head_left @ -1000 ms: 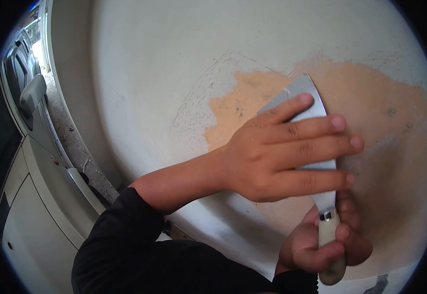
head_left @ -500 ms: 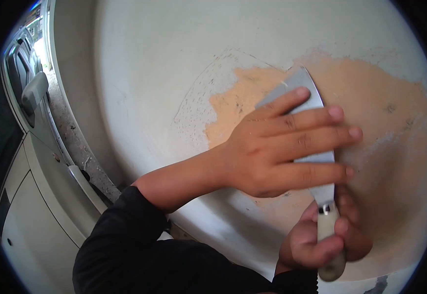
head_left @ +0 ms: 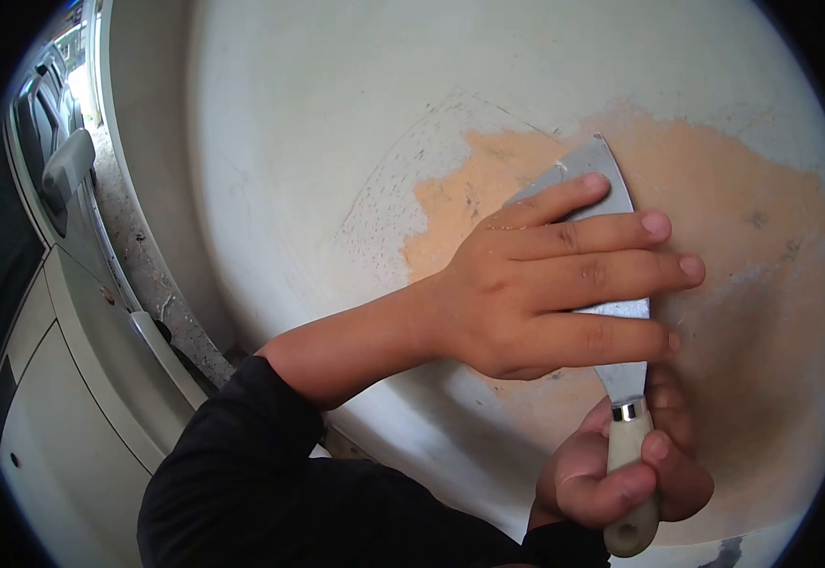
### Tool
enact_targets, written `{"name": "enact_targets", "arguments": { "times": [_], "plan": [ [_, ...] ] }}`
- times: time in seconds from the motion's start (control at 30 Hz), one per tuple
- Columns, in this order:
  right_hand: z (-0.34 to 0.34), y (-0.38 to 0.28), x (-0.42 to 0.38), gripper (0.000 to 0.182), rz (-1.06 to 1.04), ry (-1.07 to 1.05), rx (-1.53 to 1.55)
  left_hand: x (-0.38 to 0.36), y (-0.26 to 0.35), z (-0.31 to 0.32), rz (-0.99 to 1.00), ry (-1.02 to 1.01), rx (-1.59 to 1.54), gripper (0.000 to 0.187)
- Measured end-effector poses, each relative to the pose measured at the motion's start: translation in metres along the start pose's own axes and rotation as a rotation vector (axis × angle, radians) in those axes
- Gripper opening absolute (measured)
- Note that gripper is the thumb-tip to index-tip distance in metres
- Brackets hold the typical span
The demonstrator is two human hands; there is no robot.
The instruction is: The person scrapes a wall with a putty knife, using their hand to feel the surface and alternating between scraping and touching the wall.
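A putty knife [head_left: 626, 374] with a broad metal blade and a pale handle lies against a light panel [head_left: 337, 104] that has a large orange-tan patch [head_left: 716, 175]. My left hand [head_left: 545, 284] is flat over the blade, its fingers spread and pointing right; its thumb is hidden. Below it, my right hand [head_left: 602, 478] is closed around the handle [head_left: 628, 440], with the handle's rounded end sticking out underneath. The blade's upper corner shows above my left fingers, over the patch.
Left of the patch, the panel carries a speckled area [head_left: 384, 189] bounded by a thin curved line. A pale vehicle [head_left: 81, 407] with a side mirror [head_left: 70, 168] stands at the far left. Between it and the panel runs a strip of rough, littered ground [head_left: 147, 265].
The view has shifted slightly. The putty knife's handle end has moved a little down and left, and its blade corner a little right. Both hands keep their places on it.
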State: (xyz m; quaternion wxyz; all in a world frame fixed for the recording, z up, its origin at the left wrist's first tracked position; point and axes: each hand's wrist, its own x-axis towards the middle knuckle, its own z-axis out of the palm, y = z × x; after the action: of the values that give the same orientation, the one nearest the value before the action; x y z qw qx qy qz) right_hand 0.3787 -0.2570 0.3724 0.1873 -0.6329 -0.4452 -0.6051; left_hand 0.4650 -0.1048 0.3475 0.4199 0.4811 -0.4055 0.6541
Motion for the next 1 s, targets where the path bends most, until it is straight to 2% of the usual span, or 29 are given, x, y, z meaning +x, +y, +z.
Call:
{"name": "enact_targets", "arguments": {
  "times": [0.1,0.17,0.23,0.33,0.4,0.47,0.53,0.63,0.7,0.73,0.8,0.9,1.0],
  "plan": [
    [-0.003,-0.004,0.007,0.031,0.075,-0.082,0.053,-0.001,0.001,0.004,-0.017,0.027,-0.018,0.017],
    [-0.010,0.000,0.004,0.031,0.051,-0.075,0.024,0.000,0.002,0.005,-0.021,0.069,-0.017,0.016],
    [-0.010,0.002,-0.001,0.031,0.027,-0.054,-0.002,0.001,0.003,0.002,-0.009,0.001,-0.032,0.016],
    [-0.006,-0.001,0.003,0.031,0.091,-0.055,0.020,0.001,-0.002,0.003,-0.022,0.052,0.019,0.016],
    [-0.002,-0.004,0.015,0.030,0.021,-0.178,0.105,0.001,0.002,0.002,-0.023,0.039,-0.004,0.016],
    [0.000,-0.004,0.011,0.030,-0.017,-0.131,0.133,0.001,-0.002,0.003,0.042,0.014,-0.026,0.017],
    [0.004,-0.003,0.012,0.030,-0.058,-0.096,0.169,0.003,-0.004,0.002,0.025,0.038,0.001,0.018],
    [0.001,-0.005,0.013,0.030,0.069,-0.115,0.055,0.002,-0.002,0.005,-0.016,0.067,0.018,0.018],
    [0.002,0.002,0.012,0.030,-0.088,-0.092,0.131,0.002,-0.001,0.001,-0.015,0.042,-0.014,0.019],
    [0.008,0.004,0.015,0.030,-0.094,-0.086,0.135,0.000,0.001,-0.002,-0.011,-0.008,-0.032,0.020],
    [0.020,0.006,0.020,0.025,-0.150,0.028,0.109,0.002,-0.003,0.000,-0.012,0.027,-0.007,0.019],
    [0.019,-0.002,0.024,0.024,-0.075,-0.011,0.111,0.003,-0.002,0.003,-0.023,0.069,-0.004,0.017],
    [0.019,0.001,0.023,0.023,-0.149,0.004,0.199,0.000,-0.003,0.004,0.018,0.038,-0.080,0.016]
  ]
}}
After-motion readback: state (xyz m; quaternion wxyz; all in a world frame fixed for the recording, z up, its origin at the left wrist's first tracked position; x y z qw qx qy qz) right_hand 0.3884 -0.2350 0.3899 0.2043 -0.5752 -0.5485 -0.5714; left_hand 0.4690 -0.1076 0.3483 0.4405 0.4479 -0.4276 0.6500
